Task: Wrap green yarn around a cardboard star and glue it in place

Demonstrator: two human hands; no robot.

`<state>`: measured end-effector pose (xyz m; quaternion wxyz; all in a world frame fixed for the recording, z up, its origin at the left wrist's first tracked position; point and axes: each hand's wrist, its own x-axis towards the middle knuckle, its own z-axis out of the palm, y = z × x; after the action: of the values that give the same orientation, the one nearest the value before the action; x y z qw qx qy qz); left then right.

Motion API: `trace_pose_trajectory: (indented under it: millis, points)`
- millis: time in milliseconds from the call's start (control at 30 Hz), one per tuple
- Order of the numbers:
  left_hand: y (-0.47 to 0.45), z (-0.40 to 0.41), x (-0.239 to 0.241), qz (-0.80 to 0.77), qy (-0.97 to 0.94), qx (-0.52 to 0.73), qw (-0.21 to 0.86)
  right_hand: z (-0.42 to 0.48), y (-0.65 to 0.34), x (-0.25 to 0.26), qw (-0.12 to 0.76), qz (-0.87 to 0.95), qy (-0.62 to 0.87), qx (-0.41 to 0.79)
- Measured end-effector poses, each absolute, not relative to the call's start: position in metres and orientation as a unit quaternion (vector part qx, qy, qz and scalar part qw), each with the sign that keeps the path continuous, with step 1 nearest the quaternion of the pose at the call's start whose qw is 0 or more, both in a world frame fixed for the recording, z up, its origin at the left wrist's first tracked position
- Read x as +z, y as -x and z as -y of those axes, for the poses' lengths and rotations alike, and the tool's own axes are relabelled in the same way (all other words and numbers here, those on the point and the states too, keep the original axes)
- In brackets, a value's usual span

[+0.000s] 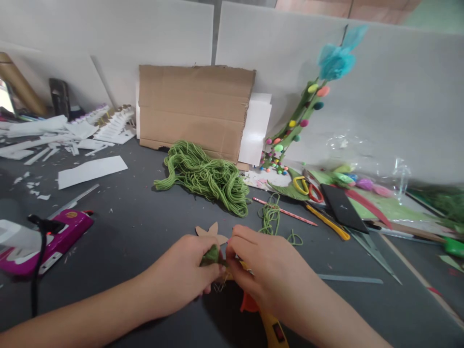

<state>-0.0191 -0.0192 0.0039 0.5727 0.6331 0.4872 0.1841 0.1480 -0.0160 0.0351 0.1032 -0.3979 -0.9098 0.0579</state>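
Observation:
My left hand is closed, with a small dark green piece between its thumb and fingers. It could be leaf, paper or wound yarn; I cannot tell which. Close against it, my right hand is curled with its fingertips pinched near the green piece's end, and what they grip is hidden. Under the right hand lies a yellow hot glue gun with an orange trigger, its front partly covered. Just beyond my fingers, a brown cardboard petal shape rests on the dark table.
Green yarn lies heaped before a cardboard sheet. A pencil, scissors, a yellow cutter and a pompom-covered stem are to the right. A magenta corded device and paper scraps are left.

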Motion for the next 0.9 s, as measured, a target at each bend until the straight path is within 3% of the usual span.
trace_pose_trajectory:
  millis: [100,233,400,667,800,900]
  points:
    - [0.018,0.019,0.008,-0.501,-0.641,0.242,0.528,0.024,-0.142,0.03,0.179,0.881,0.437,-0.016]
    - [0.019,0.018,0.015,-0.511,-0.591,0.308,0.543,0.033,-0.139,0.03,0.239,0.855,0.46,-0.029]
    - [0.021,0.018,0.019,-0.487,-0.519,0.364,0.601,0.029,-0.139,0.034,0.276,0.825,0.479,0.117]
    - [0.024,0.019,0.015,-0.433,-0.497,0.349,0.666,0.008,-0.145,0.04,0.251,0.763,0.482,0.348]
    - [0.025,0.017,0.017,-0.417,-0.542,0.277,0.675,0.003,-0.155,0.04,0.2,0.795,0.432,0.375]
    - [0.025,0.017,0.016,-0.441,-0.595,0.214,0.637,-0.002,-0.16,0.04,0.146,0.85,0.394,0.319]
